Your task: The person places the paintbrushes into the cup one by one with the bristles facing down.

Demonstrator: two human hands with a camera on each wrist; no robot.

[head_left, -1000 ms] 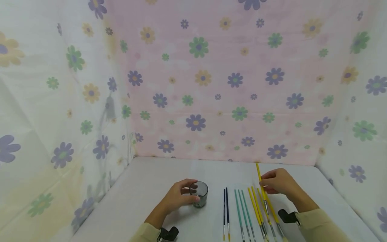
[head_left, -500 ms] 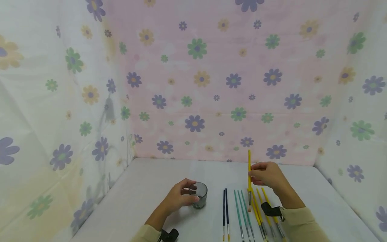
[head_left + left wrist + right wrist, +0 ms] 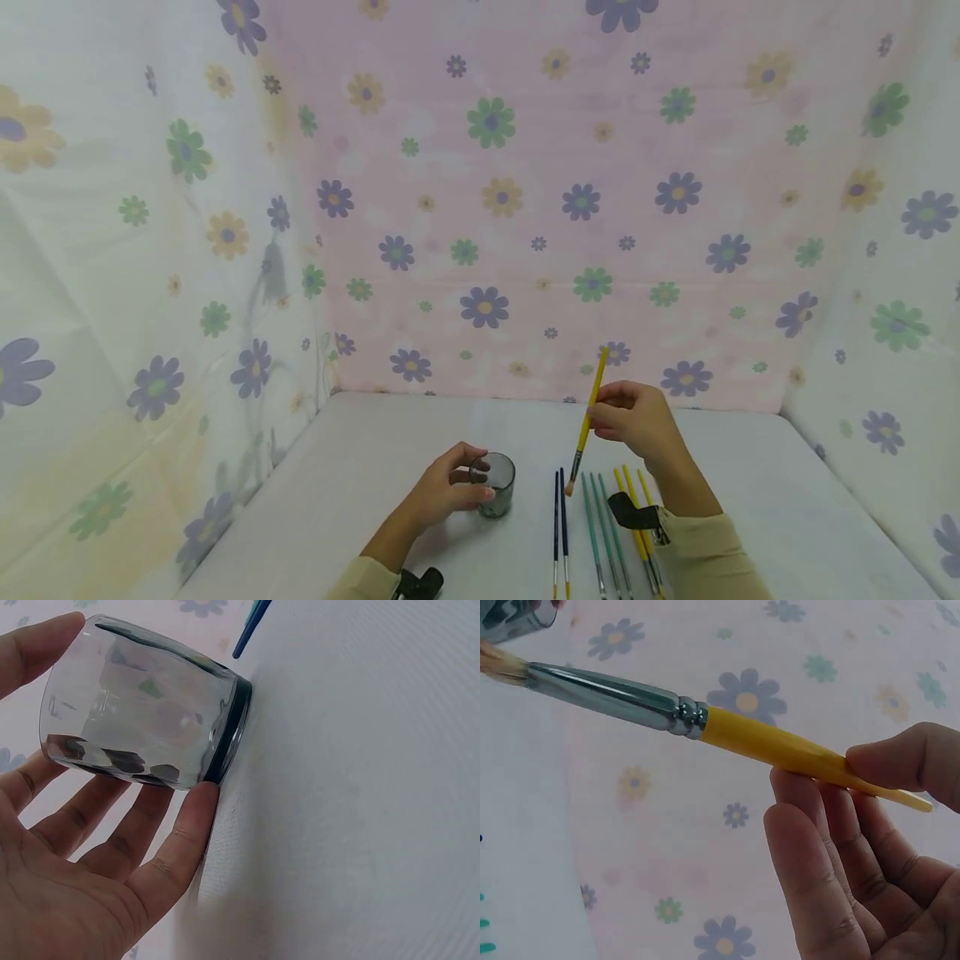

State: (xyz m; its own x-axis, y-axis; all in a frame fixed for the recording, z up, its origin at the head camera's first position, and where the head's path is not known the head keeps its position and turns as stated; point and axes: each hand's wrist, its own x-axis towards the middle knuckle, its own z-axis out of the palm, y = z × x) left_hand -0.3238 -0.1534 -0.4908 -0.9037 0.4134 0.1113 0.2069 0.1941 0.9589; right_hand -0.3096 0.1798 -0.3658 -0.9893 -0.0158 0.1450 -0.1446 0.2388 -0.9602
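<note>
My left hand (image 3: 442, 490) holds a clear grey drinking glass (image 3: 501, 500) that stands upright on the table. In the left wrist view the thumb is on one side of the glass (image 3: 142, 705) and the fingers are on the other. Between thumb and fingers, my right hand (image 3: 637, 421) pinches a yellow-handled paintbrush (image 3: 592, 400) in the air. Its bristles point down and toward the glass, above the tops of two dark blue paintbrushes (image 3: 564, 525). The right wrist view shows the metal ferrule of this paintbrush (image 3: 757, 739) and its pale bristles.
Teal paintbrushes (image 3: 604, 525) lie in a row on the white table (image 3: 360, 458), right of the dark blue ones. More yellow paintbrushes (image 3: 633, 508) lie beyond them, partly hidden by my right sleeve (image 3: 712, 554). A flowered cloth (image 3: 525, 275) hangs behind the table.
My right hand has lifted the yellow paintbrush from among the other yellow ones and carried it left toward the glass, its bristle end swinging leftward. The left hand and glass stay in place.
</note>
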